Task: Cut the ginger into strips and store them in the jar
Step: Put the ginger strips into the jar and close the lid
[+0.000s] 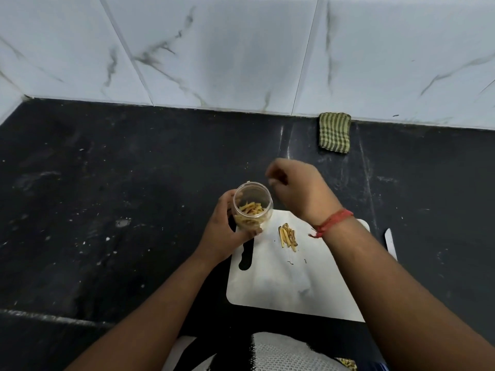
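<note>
My left hand grips a small clear jar, tilted with its mouth toward the far right; several yellow ginger strips lie inside it. My right hand hovers just right of the jar's mouth, fingers curled loosely downward, and I see nothing held in them. A small pile of cut ginger strips lies on the white cutting board. A knife blade lies on the counter past the board's right edge, partly hidden by my right forearm.
The black stone counter stretches wide to the left. A folded green striped cloth sits against the white marble-tile wall at the back right. The counter's front edge runs along the bottom.
</note>
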The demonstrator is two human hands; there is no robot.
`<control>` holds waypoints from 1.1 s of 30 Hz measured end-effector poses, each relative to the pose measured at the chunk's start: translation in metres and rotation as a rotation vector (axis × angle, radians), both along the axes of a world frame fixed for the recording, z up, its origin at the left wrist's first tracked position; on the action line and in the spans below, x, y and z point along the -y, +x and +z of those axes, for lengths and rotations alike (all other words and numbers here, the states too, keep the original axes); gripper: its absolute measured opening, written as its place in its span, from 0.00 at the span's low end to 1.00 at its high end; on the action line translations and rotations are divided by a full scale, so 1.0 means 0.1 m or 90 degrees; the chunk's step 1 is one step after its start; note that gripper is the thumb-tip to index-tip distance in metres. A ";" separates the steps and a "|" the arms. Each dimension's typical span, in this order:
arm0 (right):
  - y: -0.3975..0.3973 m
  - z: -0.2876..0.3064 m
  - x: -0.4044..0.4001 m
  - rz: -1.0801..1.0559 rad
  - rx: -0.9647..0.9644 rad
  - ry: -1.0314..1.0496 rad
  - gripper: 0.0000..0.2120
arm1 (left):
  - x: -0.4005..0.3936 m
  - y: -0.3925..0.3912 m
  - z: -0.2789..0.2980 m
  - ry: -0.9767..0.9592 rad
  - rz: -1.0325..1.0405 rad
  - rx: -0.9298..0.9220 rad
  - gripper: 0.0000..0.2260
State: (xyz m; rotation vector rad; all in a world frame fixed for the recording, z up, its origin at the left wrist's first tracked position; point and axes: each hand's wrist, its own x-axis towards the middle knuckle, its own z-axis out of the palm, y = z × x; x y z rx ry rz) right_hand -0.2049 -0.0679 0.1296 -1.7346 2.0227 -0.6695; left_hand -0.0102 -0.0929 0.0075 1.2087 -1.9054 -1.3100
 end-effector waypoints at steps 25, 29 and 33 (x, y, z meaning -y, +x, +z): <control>0.16 -1.03 -0.57 0.025 -0.262 0.132 0.14 | -0.02 0.00 -0.03 -0.005 0.002 -0.015 0.39; 0.05 -1.08 -0.54 0.035 -0.218 0.131 0.06 | -0.01 0.00 -0.04 -0.002 0.005 -0.016 0.40; -0.09 -1.02 -0.47 -0.057 -0.007 0.180 0.04 | -0.01 0.00 -0.04 0.005 0.008 -0.013 0.40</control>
